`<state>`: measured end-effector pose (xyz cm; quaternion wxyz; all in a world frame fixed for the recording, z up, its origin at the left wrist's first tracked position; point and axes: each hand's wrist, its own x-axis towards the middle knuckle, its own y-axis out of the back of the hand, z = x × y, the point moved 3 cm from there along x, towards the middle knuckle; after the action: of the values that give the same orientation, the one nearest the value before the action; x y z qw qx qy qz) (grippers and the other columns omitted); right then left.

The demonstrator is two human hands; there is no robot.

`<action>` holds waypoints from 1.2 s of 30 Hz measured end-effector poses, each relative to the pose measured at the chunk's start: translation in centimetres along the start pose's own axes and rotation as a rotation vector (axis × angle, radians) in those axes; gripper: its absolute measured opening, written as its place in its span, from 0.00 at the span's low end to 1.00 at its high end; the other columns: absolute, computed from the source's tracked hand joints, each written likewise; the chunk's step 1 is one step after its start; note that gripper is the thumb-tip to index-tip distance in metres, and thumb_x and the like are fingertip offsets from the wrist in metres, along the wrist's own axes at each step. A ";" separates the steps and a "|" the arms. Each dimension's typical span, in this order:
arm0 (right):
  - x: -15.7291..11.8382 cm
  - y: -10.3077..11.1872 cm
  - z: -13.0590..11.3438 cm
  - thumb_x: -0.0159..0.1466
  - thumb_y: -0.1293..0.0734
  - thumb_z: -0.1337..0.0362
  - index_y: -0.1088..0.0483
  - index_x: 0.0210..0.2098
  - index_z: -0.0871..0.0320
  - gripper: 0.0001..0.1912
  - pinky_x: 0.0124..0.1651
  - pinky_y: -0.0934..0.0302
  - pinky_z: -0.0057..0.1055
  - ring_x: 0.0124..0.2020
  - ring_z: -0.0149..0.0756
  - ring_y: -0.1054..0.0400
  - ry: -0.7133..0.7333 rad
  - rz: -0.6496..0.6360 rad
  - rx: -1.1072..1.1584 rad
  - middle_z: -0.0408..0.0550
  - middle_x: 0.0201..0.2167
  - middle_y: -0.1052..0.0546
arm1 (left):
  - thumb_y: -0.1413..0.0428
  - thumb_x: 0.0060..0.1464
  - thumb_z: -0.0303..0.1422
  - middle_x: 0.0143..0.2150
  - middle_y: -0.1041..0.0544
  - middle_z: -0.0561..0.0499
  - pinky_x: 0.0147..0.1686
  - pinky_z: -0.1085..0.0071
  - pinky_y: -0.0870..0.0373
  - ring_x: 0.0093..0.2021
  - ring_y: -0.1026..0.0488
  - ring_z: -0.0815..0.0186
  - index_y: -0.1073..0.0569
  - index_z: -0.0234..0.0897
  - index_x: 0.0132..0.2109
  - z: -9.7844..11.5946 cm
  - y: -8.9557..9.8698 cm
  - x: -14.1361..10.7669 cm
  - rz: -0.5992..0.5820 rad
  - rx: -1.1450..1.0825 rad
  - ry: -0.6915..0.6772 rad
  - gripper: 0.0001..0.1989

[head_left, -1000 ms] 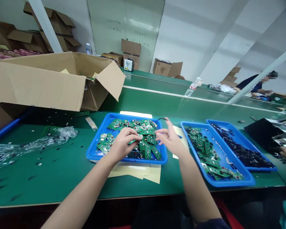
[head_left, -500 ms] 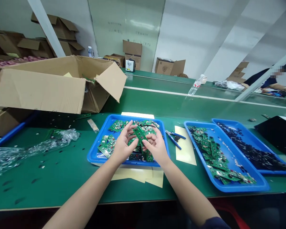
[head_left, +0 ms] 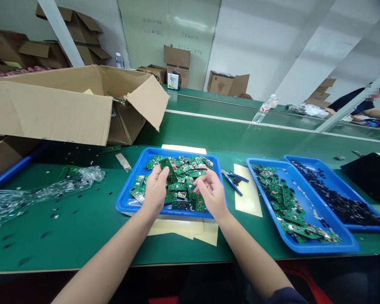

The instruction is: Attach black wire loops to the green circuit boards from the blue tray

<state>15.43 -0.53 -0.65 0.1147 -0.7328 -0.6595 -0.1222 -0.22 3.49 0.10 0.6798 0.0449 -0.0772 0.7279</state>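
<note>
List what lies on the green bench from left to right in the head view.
Crumpled clear plastic wrap → blue plastic tray of green circuit boards → blue-handled cutters → second blue tray of green boards → blue tray of small black parts.

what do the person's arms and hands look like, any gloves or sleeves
Both hands are bare: no gloves, rings or watch show on the left hand or the right hand. Both forearms are uncovered from wrist to near the elbow. A dark navy sleeve edge shows at the right arm's lower end; no sleeve is visible on the left arm within the picture.
</note>
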 end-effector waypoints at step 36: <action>-0.6 0.0 0.2 0.58 0.35 0.59 0.32 0.32 0.56 0.07 0.26 0.37 0.29 0.25 0.32 0.34 -0.049 -0.019 -0.056 0.45 0.27 0.27 | 0.39 0.42 0.38 0.20 0.37 0.58 0.19 0.77 0.48 0.19 0.44 0.75 0.27 0.33 0.31 1.3 -1.5 -1.5 -0.465 0.060 0.191 0.12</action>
<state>15.38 -1.01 -1.06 0.0767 -0.7323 -0.6652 -0.1238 1.29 1.84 1.23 0.8315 0.0125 0.0216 0.5549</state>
